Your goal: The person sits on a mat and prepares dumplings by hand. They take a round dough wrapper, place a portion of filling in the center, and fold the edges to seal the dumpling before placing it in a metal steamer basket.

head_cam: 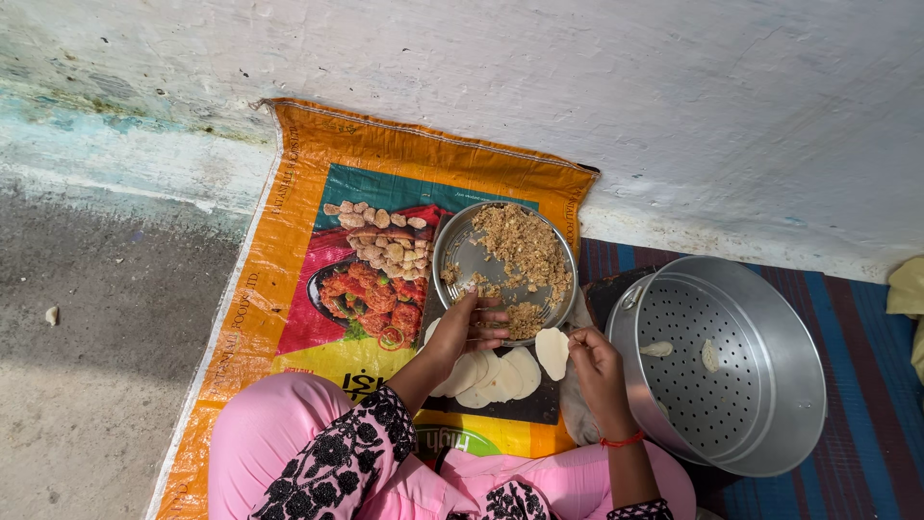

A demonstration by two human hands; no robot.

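The left hand (469,325), fingers bunched, pinches crumbly filling (525,252) at the near rim of the steel plate (460,252). The right hand (592,358), just right of the plate, holds one dough round (551,351) by its edge. More rounds (493,376) are stacked unfilled below the plate. Right of it, the steamer (770,385) holds two pieces (657,349); most work seems left.

Stained whitewashed wall (577,77) above bare grey concrete floor (87,318).
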